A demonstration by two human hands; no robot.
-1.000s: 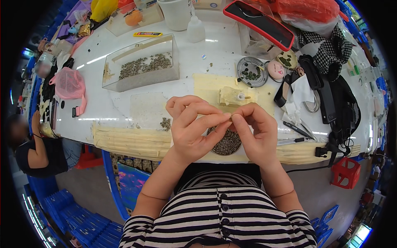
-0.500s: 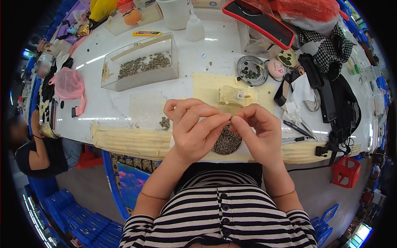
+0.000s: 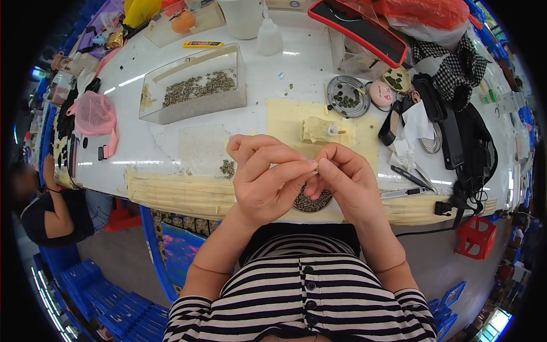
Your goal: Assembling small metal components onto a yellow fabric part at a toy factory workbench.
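My left hand and my right hand meet fingertip to fingertip above the near edge of the table. Thumb and forefinger of each are pinched around a tiny pale metallic piece, too small to name. Partly covered by my fingers, a round dish of small grey metal parts sits just below them. Beyond the hands, a tape-covered block with a short peg stands on a yellowish sheet. A little heap of similar metal parts lies to the left of my left hand.
A clear box of metal parts stands at the far left. Toward the right are a round tin with dark green pieces, a red-framed phone, tweezers and black straps. A white squeeze bottle stands at the back.
My right hand has shifted slightly left, its lower fingers curling in toward my left hand. The tiny piece between the fingertips shows more plainly.
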